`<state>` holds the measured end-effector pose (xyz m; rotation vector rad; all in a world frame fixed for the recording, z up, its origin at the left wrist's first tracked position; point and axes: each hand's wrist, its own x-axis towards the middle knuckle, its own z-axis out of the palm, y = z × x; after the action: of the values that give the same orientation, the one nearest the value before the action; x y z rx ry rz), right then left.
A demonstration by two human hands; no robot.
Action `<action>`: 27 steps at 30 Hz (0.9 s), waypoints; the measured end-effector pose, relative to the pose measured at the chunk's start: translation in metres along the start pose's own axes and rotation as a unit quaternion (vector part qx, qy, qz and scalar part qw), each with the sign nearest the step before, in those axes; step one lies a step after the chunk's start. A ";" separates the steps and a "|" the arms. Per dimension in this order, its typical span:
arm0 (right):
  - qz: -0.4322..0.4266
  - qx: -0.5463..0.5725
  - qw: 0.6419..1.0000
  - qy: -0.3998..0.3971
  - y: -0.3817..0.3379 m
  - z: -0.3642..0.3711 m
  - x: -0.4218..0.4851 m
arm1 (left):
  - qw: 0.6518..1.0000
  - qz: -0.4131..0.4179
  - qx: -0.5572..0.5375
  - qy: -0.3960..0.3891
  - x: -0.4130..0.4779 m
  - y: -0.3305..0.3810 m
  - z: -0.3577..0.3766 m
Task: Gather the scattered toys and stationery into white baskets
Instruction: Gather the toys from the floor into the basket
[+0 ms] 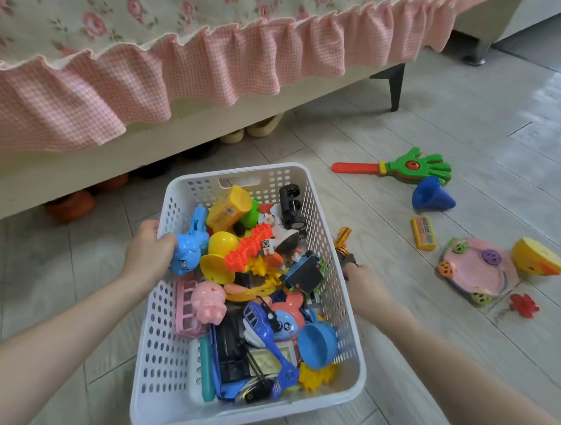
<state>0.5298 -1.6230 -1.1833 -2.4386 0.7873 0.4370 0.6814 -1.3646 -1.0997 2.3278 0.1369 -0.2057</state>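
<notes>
On pale plank flooring (461,108), in front of a sofa draped in a pink gingham ruffled cover (202,71), a white perforated plastic basket (156,346) sits heaped with toys almost to its rim. Left hand (149,247) holds the basket's left rim, fingers curled over the edge and touching a blue plastic animal-faced toy (187,248) inside. Probably a steadying hold, so the basket neither slides nor tips during loading. Right hand (361,281) is low, just outside the right wall, closed round the dark grip of a gold-and-black toy gadget (343,243) with the gold end pointing up and away; fingertips hidden. Likely step: carry it over the wall and drop it in. In the way: the pile stands high on that side, where a black-wheeled toy vehicle (290,208) and a dark blue box-shaped toy (304,272) lie close under the rim. The near left corner looks roomier. Not yet gathered, on the floor to the right: a green plastic hand clapper with red handle (409,168), a blue plastic cone (433,199) just beside it, a yellow rectangular box (424,237), a pink round tray with coloured balls (474,265), a yellow half-shell toy (538,255) beside the tray, and a red leaf-shaped piece (523,305). Orange shoes (71,205) are tucked under the sofa, and a dark sofa leg (395,85) stands well apart.
</notes>
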 end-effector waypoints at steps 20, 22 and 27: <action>-0.092 0.404 0.907 0.072 -0.091 -0.084 -0.083 | 0.999 0.014 -0.030 0.025 -0.004 -0.007 0.007; -0.151 0.309 0.938 0.049 -0.109 -0.060 -0.100 | 0.999 0.018 -0.029 0.021 -0.004 -0.008 0.006; -0.202 0.052 0.978 0.018 -0.109 -0.004 -0.112 | 0.999 0.032 -0.031 0.012 -0.006 -0.009 0.006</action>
<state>0.5107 -1.5011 -1.0871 -2.4304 0.3035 0.1900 0.6731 -1.3624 -1.1091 2.2704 0.0788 -0.1392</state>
